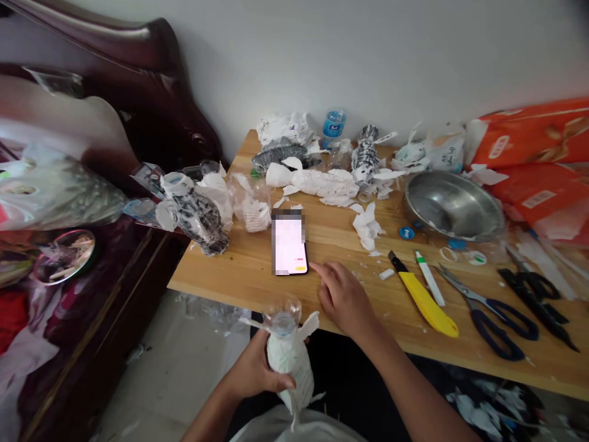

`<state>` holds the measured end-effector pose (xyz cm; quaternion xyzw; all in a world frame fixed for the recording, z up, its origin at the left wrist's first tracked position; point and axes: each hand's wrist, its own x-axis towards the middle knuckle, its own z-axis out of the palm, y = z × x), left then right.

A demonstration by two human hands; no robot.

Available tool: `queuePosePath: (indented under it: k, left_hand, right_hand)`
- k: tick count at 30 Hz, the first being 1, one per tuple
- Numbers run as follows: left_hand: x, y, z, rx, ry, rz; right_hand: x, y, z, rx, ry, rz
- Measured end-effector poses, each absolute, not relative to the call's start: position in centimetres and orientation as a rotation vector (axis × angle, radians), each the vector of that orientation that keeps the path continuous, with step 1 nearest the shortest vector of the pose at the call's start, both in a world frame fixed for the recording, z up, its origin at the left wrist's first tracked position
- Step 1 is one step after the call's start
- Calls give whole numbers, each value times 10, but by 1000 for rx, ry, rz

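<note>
Below the near edge of the table, over the person's lap, the left hand is closed around a paper-wrapped bottle and holds it upright. White paper covers its body, with loose flaps sticking out at the shoulders and a tail hanging at the bottom. The neck and mouth show bare clear plastic, so the covering looks largely on but untidy at both ends.

The right hand lies slack on the wood and grasps nothing. Its forefinger reaches to the lower corner of a phone with a lit screen; whether it touches cannot be told.

Farther back lie pieces that look further on: a white wrapped bottle on its side, and two black-and-white bottles, one at the left edge and one near the wall. By that measure the held one has no dark marking yet.

Torn paper scraps lie just right of the phone. A yellow utility knife, blue scissors and a metal bowl sit to the right — none of them in hand.
</note>
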<state>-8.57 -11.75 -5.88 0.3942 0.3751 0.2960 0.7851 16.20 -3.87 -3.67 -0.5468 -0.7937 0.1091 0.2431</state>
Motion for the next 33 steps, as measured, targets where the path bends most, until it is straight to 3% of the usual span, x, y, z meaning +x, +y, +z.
queuePosePath:
  k: [9,17,33]
  left_hand:
    - [-94,-97,-48,1076,887,499]
    - [-94,-83,-40,1126,881,406]
    - [-95,-70,-40,1443,838,394]
  right_hand:
    - [158,-32,-26,-1520,-2139,447]
    - [155,-22,-31,-1592,-2254,262]
    - [154,-6,-28,-1687,-2133,267]
